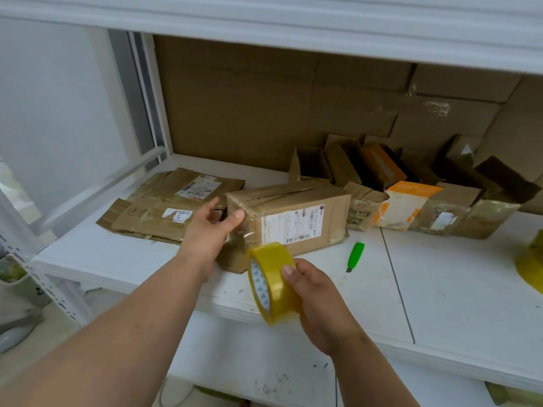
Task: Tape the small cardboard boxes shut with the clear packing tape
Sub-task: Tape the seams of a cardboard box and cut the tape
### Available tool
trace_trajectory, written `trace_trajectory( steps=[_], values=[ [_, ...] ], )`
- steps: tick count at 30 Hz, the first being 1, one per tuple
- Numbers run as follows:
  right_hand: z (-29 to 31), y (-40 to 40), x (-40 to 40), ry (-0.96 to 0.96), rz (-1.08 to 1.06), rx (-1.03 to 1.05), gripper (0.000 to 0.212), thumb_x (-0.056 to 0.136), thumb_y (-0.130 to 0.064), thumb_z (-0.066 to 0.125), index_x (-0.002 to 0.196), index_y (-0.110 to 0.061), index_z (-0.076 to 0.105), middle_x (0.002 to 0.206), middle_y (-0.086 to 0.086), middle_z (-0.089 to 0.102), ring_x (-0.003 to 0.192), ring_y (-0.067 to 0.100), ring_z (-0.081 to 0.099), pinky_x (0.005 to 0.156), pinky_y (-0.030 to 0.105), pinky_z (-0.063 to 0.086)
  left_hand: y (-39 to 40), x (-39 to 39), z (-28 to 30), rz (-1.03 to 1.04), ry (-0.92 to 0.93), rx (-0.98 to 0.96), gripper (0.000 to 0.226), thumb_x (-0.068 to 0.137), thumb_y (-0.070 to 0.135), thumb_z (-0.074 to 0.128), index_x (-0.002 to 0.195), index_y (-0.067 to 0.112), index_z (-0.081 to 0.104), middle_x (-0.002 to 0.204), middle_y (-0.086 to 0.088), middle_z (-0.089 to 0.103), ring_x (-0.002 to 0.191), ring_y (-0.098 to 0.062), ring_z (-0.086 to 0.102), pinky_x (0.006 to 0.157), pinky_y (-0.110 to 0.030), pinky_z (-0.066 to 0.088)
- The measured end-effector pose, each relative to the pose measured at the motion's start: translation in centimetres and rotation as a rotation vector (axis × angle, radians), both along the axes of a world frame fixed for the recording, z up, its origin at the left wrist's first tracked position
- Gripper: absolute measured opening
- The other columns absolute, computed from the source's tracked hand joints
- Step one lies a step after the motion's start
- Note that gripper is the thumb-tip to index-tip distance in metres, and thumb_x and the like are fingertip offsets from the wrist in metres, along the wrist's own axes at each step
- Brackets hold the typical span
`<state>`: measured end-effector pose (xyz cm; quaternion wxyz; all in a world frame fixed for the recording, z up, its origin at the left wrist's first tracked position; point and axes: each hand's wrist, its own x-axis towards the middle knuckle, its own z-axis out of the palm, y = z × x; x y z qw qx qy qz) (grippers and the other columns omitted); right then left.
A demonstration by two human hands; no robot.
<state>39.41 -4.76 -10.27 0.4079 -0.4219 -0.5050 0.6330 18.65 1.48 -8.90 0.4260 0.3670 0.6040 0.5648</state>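
Two hands are busy over the white shelf [440,289]. The right hand [320,301] holds the yellow tape roll [271,284], fingers curled round it, near the shelf's front edge. The left hand [210,230] rests its thumb on the end of the cardboard box [293,218], fingers loose. A green cutter [355,256] lies just beside the box.

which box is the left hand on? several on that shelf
The closed box with the white shipping label, lying front and centre apart from the back row. The left hand presses its near end; the right hand holds the tape roll.
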Motion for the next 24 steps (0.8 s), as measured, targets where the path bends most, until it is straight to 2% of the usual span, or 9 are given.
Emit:
trace_trajectory(
  steps=[2,4,8,11,14,17,19,21,24],
  values=[
    [-0.1,0.5,0.2,0.054,0.015,-0.025,0.026,0.089,-0.033,0.060,0.107,-0.020,0.071,0.113,0.012,0.072,0.113,0.035,0.064,0.105,0.057,0.044,-1.3,0.2,0.1,0.047,-0.090,-0.045,0.053,0.073,0.031,0.085,0.119,0.027,0.058,0.121,-0.006,0.065,0.112,-0.025,0.063,0.102,-0.047,0.049],
    [0.0,1.0,0.3,0.055,0.049,-0.016,0.029,0.084,-0.038,0.062,0.107,-0.024,0.072,0.114,0.007,0.072,0.113,0.033,0.064,0.106,0.057,0.043,-3.2,1.0,0.3,0.055,-0.045,-0.117,0.029,0.083,0.038,0.076,0.101,0.022,0.060,0.103,-0.006,0.068,0.101,-0.026,0.065,0.094,-0.043,0.052],
    [-0.1,1.7,0.3,0.040,0.117,0.027,0.027,0.086,-0.038,0.066,0.109,-0.025,0.071,0.114,0.006,0.072,0.112,0.030,0.065,0.105,0.054,0.046,-6.7,4.3,0.7,-0.049,-0.029,-0.234,0.045,0.084,0.058,0.065,0.101,0.016,0.063,0.086,-0.002,0.067,0.078,-0.020,0.062,0.072,-0.035,0.051],
    [0.2,2.2,0.8,-0.008,0.156,0.060,0.037,0.081,-0.040,0.064,0.111,-0.018,0.067,0.108,0.005,0.074,0.103,0.024,0.068,0.095,0.042,0.052,-7.7,6.0,1.0,-0.037,-0.148,-0.226,0.042,0.085,0.053,0.065,0.107,0.018,0.064,0.084,-0.003,0.066,0.074,-0.020,0.061,0.069,-0.036,0.051],
    [0.7,2.7,1.7,-0.081,0.246,0.101,0.034,0.082,-0.040,0.064,0.108,-0.019,0.067,0.104,0.004,0.075,0.097,0.017,0.069,0.091,0.037,0.052,-7.6,7.1,1.4,-0.024,-0.190,-0.214,0.037,0.087,0.044,0.067,0.118,0.023,0.060,0.092,-0.008,0.069,0.079,-0.025,0.063,0.073,-0.037,0.053],
    [1.0,3.5,3.2,-0.171,0.336,0.114,0.029,0.093,-0.042,0.060,0.108,-0.020,0.070,0.104,0.000,0.074,0.099,0.015,0.068,0.090,0.031,0.052,-7.5,8.1,1.9,0.033,-0.242,-0.188,0.032,0.089,0.027,0.067,0.120,0.022,0.060,0.090,-0.007,0.070,0.080,-0.028,0.064,0.070,-0.036,0.052],
    [0.9,4.8,4.8,-0.235,0.231,0.099,0.027,0.100,-0.037,0.052,0.111,-0.021,0.070,0.104,-0.001,0.073,0.100,0.016,0.066,0.082,0.022,0.048,-7.3,8.6,2.0,0.081,-0.290,-0.170,0.028,0.090,0.020,0.066,0.118,0.019,0.061,0.083,-0.005,0.069,0.075,-0.027,0.063,0.065,-0.033,0.050],
    [0.0,6.9,7.0,-0.498,0.011,0.179,0.025,0.101,-0.023,0.050,0.118,-0.020,0.067,0.116,-0.001,0.066,0.109,0.018,0.059,0.087,0.026,0.043,-7.2,9.0,1.9,0.121,-0.323,-0.166,0.030,0.090,0.016,0.064,0.119,0.018,0.062,0.079,-0.004,0.068,0.072,-0.026,0.062,0.067,-0.034,0.048],
    [-1.7,9.6,10.5,-1.207,-0.032,0.371,0.054,0.092,-0.006,0.043,0.142,-0.026,0.049,0.147,0.000,0.044,0.131,0.023,0.040,0.108,0.036,0.036,-7.2,9.6,1.8,0.150,-0.346,-0.150,0.030,0.090,0.014,0.062,0.120,0.019,0.062,0.074,-0.002,0.068,0.066,-0.022,0.063,0.067,-0.034,0.049]
  ],
)
